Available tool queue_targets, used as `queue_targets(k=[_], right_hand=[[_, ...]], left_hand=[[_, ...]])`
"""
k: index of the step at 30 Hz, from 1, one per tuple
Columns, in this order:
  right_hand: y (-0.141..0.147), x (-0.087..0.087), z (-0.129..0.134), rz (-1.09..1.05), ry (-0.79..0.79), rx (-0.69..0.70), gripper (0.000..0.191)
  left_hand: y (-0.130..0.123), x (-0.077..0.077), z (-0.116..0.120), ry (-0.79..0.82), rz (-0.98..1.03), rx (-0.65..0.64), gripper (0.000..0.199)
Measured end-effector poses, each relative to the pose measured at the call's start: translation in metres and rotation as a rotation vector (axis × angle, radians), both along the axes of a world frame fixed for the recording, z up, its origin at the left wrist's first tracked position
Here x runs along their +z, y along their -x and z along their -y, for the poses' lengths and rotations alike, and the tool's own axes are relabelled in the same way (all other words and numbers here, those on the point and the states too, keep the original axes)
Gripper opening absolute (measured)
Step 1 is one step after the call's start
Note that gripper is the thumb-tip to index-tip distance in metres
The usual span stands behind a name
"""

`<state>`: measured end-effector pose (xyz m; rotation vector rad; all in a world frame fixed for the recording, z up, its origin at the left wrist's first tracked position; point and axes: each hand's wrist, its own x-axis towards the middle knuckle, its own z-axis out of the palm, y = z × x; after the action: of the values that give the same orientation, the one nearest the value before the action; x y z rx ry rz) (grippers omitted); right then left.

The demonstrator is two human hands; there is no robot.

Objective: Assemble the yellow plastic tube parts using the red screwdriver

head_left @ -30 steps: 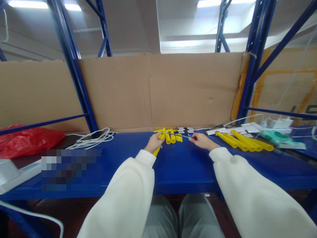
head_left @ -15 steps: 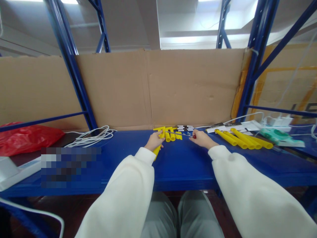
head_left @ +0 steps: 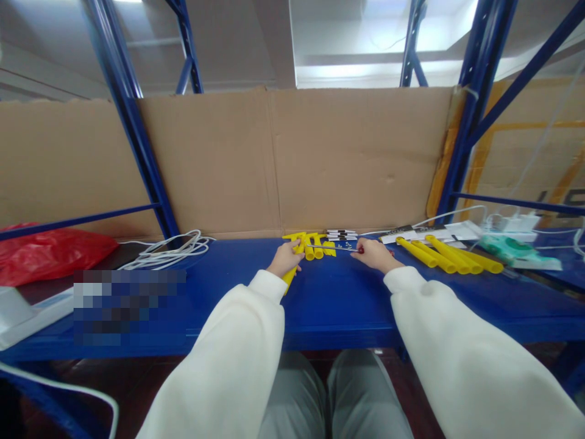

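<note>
Head view: a person in cream sleeves (head_left: 242, 341) works with both hands at a blue table (head_left: 342, 311).
Left hand: fingers of the left hand (head_left: 284, 259) are closed around a yellow part (head_left: 289, 280), whose lower end juts out toward the near side.
Right hand: thumb and fingers of the right hand (head_left: 375, 256) pinch the red grip of a screwdriver (head_left: 338, 247), with most of that grip hidden in the palm.
Screwdriver shaft: it lies nearly level between the two hands, pointing left to the top of the yellow part; whether the tip touches is too small to tell.
Yellow row: similar yellow pieces (head_left: 309, 250) lie just right of the left hand, behind the shaft's line.
Far middle: black-and-white strips (head_left: 342, 235) rest near the cardboard panel (head_left: 347, 158), with tiny metal bits (head_left: 348, 245) on the near side of them.
Right side: several yellow tubes (head_left: 450, 259) lie side by side, slanting, well apart from the yellow row; a green packet (head_left: 516, 249) sits beyond them to the right.
Left side: a coiled white cable (head_left: 171, 253) lies between a red bag (head_left: 55, 251) and the left hand.
</note>
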<state>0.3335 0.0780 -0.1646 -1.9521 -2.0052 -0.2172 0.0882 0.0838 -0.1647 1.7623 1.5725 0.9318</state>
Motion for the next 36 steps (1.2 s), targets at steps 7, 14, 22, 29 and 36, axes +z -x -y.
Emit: queue_targets(k=[7, 14, 22, 29, 36], right_hand=[[-0.006, -0.007, -0.007, -0.024, -0.016, 0.127, 0.006], [-0.012, -0.016, -0.017, -0.066, 0.044, 0.253, 0.012], [-0.001, -0.025, -0.02, -0.12, 0.11, 0.417, 0.007], [0.026, -0.021, -0.023, -0.228, -0.078, 0.444, 0.013], [0.072, -0.004, -0.057, -0.496, -0.109, 0.62, 0.016]], left_hand=[[0.002, -0.003, -0.004, -0.039, -0.022, -0.014, 0.062], [0.004, -0.005, -0.007, -0.08, -0.029, -0.008, 0.061], [0.003, -0.006, -0.008, -0.115, -0.041, -0.032, 0.06], [0.001, -0.004, -0.005, -0.263, -0.155, -0.035, 0.055], [0.001, -0.007, -0.009, -0.415, -0.137, -0.138, 0.055]])
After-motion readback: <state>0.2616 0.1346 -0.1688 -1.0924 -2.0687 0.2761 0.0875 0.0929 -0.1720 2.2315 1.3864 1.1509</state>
